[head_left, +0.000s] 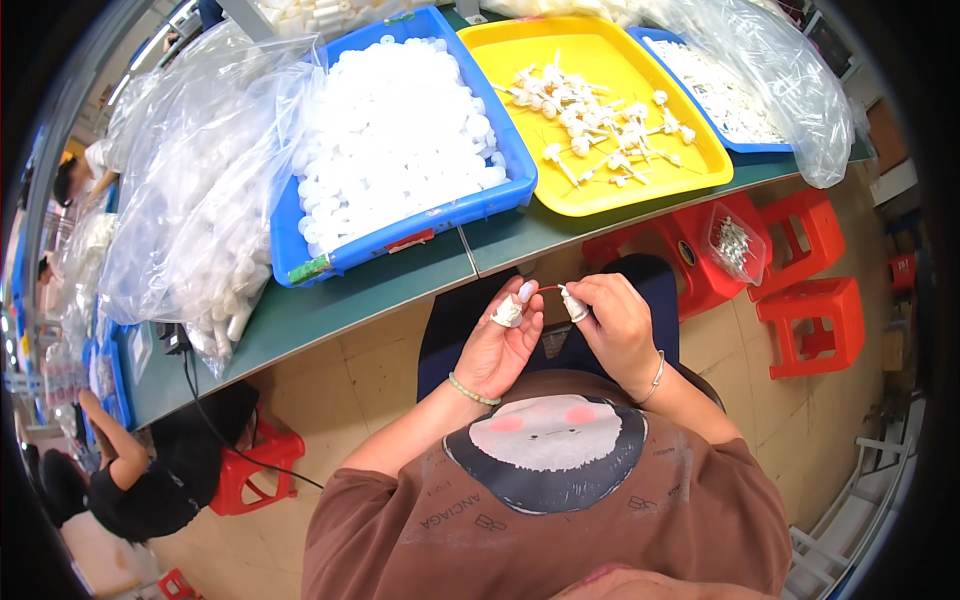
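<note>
Way over at 9 o'clock there's another person (135,470) in dark clothes crouched by a red stool (250,470). Up around 10 o'clock a big clear plastic bag (200,170) of white parts slumps on the green table (330,305), just beside the blue bin (400,235) that's heaped with white caps (390,140).

Dead center, held over the lap just below the table edge, is where the work is. The left hand (497,345) is closed on a small white cap (508,312), pinched between thumb and fingers, wrist wearing a green bead bracelet (472,391). Right next to it, the right hand (620,325) is gripping a small white nozzle piece (574,305) at its fingertips. A thin reddish tube (548,288) arcs between the two pieces, so the hands sit close together without quite touching.

At 12 to 1 o'clock the yellow tray (600,190) holds a scatter of white pump parts (590,115) with thin stems. Past it, toward 2 o'clock, another blue bin (745,148) sits half under a clear bag (790,90). At 3 o'clock, a cluster of red stools (815,320) stands on the floor, one carrying a small clear bag of metal bits (733,243).
</note>
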